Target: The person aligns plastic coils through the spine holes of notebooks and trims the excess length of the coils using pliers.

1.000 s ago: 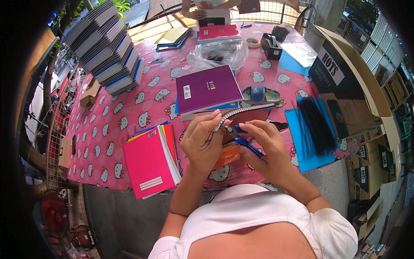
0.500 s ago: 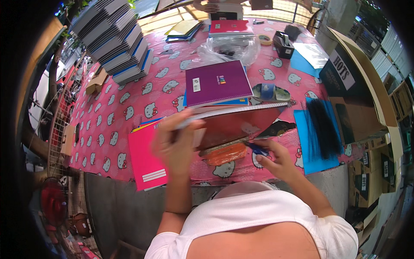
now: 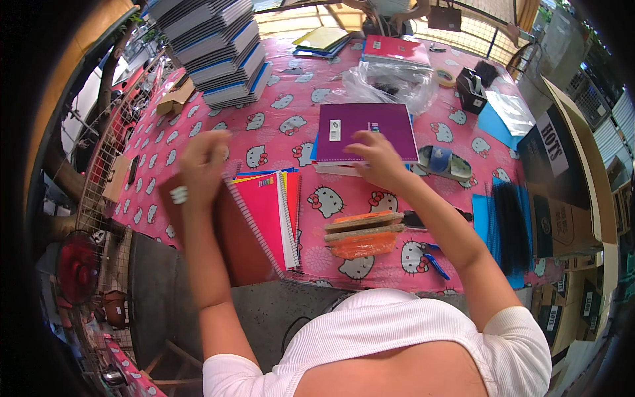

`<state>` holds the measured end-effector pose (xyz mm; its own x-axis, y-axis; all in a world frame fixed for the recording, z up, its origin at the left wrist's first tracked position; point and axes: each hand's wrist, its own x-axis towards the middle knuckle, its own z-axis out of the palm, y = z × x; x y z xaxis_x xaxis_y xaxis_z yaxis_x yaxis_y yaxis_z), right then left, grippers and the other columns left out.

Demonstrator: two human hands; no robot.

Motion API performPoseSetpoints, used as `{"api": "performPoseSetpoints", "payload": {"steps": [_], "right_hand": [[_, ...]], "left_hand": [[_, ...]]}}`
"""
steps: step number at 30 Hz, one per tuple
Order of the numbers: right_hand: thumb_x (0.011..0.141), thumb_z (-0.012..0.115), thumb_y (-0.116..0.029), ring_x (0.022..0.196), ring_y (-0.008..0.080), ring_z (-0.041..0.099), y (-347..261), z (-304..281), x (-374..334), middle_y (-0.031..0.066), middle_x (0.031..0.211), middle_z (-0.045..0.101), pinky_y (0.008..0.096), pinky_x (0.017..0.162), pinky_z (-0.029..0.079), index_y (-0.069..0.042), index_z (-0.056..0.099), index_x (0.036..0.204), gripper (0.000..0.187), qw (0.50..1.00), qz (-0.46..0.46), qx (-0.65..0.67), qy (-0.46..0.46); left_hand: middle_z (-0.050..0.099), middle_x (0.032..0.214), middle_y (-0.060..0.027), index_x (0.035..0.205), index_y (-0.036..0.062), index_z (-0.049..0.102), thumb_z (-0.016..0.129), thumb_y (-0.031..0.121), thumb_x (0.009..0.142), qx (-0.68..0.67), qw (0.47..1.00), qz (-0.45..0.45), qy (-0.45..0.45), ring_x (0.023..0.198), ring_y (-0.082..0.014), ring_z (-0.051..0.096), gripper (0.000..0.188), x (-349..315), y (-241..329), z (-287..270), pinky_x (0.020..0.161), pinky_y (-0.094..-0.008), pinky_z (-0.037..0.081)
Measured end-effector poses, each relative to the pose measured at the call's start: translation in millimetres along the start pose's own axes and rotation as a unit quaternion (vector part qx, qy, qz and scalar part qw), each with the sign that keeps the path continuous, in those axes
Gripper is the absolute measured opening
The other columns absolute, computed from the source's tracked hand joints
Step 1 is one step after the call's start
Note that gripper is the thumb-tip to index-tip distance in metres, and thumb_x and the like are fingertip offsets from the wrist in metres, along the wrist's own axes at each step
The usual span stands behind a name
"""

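The brown notebook lay near left, probably light and flexible, best held by its bound edge; the purple notebook, centre, was likely slippery. My left hand blurred over the former, grip indeterminable to me; my right hand spread open at the latter.

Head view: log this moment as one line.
Left hand: blurred, at brown spiral notebook | right hand: open, over purple spiral notebook | blue-handled pliers: on pink tablecloth, unheld
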<state>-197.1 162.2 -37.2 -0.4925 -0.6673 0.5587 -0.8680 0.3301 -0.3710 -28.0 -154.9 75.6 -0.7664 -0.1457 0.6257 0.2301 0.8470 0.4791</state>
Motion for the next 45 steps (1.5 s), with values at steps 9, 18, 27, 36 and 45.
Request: {"api": "performPoseSetpoints", "payload": {"steps": [9, 18, 27, 36, 45], "right_hand": [[0.074, 0.07, -0.021, 0.105, 0.0309, 0.055, -8, 79, 73, 0.0131, 0.121, 0.051, 0.0438, 0.084, 0.05, -0.018, 0.067, 0.108, 0.034, 0.934, -0.019, -0.144, -0.325], [0.068, 0.071, -0.007, 0.092, 0.0341, 0.063, 33, 68, 101, 0.0153, 0.099, 0.063, 0.0415, 0.079, 0.05, -0.008, 0.067, 0.1, 0.032, 0.932, -0.078, 0.066, -0.347], [0.078, 0.063, -0.018, 0.095, 0.033, 0.062, 8, 81, 67, 0.0173, 0.11, 0.059, 0.04, 0.082, 0.052, -0.017, 0.072, 0.104, 0.028, 0.947, -0.081, -0.09, -0.297], [0.071, 0.073, -0.024, 0.098, 0.0311, 0.063, 33, 70, 73, 0.0115, 0.107, 0.064, 0.0407, 0.083, 0.052, -0.021, 0.072, 0.107, 0.036, 0.96, -0.102, -0.011, -0.261], [0.07, 0.073, -0.024, 0.1, 0.0319, 0.063, 38, 77, 74, 0.0153, 0.114, 0.065, 0.0399, 0.086, 0.05, -0.019, 0.071, 0.11, 0.04, 0.957, -0.113, 0.013, -0.268]], "left_hand": [[0.014, 0.157, -0.0137, 0.148, 0.0211, 0.032, 0.049, 0.062, 0.087, 0.282, 0.89, -0.266, -0.241, 0.143, -0.0384, 0.015, 0.075, -147, -47, 93, 0.107, -0.0694, 0.002], [0.051, 0.136, -0.0161, 0.126, 0.012, 0.059, 0.067, 0.037, 0.084, -0.108, 0.969, -0.217, -0.042, 0.126, -0.0306, 0.048, 0.049, -102, -34, 146, 0.105, -0.07, 0.008], [0.066, 0.113, -0.0089, 0.118, 0.0131, 0.064, 0.066, 0.029, 0.085, 0.064, 0.933, -0.326, -0.138, 0.104, -0.0232, 0.062, 0.036, -72, -2, 193, 0.104, -0.0513, 0.031], [0.067, 0.107, -0.0131, 0.114, 0.0038, 0.064, 0.066, 0.016, 0.084, -0.023, 0.956, -0.277, -0.095, 0.092, -0.0227, 0.064, 0.032, -77, -13, 201, 0.083, -0.0332, 0.05], [0.065, 0.109, -0.0114, 0.123, 0.0007, 0.056, 0.062, 0.01, 0.089, -0.249, 0.886, -0.385, -0.071, 0.099, -0.0173, 0.062, 0.036, -71, -14, 214, 0.084, -0.0287, 0.049]]}}
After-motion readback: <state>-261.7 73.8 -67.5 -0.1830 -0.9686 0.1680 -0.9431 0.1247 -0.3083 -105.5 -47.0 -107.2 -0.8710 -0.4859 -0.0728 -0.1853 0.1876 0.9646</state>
